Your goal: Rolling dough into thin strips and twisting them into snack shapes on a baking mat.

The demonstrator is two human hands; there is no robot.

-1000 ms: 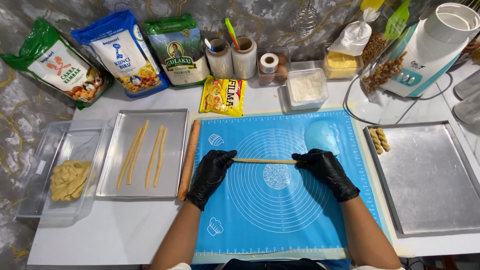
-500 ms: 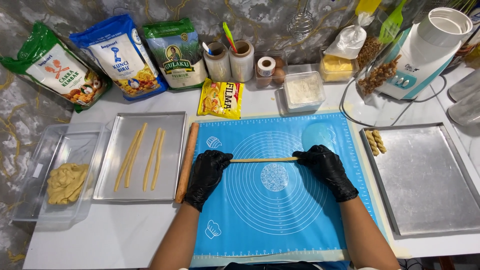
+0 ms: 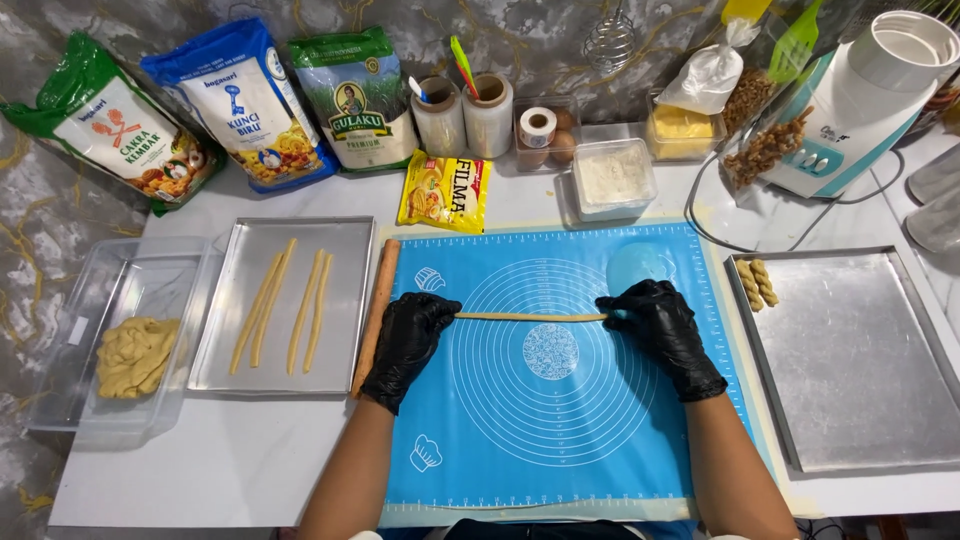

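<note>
A thin pale dough rope [image 3: 530,317] is pinned flat on the blue silicone mat [image 3: 560,440], each end pressed under the black-gloved left hand [image 3: 408,340] and right hand [image 3: 662,330], for even rolling.

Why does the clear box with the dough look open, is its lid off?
Open. The clear box shows the dough lump uncovered inside; no lid sits on top.

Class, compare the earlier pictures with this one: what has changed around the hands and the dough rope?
Hardly anything changed. Both gloved hands, left hand and right hand, remain on the ends of the thin dough rope on the blue baking mat. The trays, rolling pin and bags stayed put.
</note>
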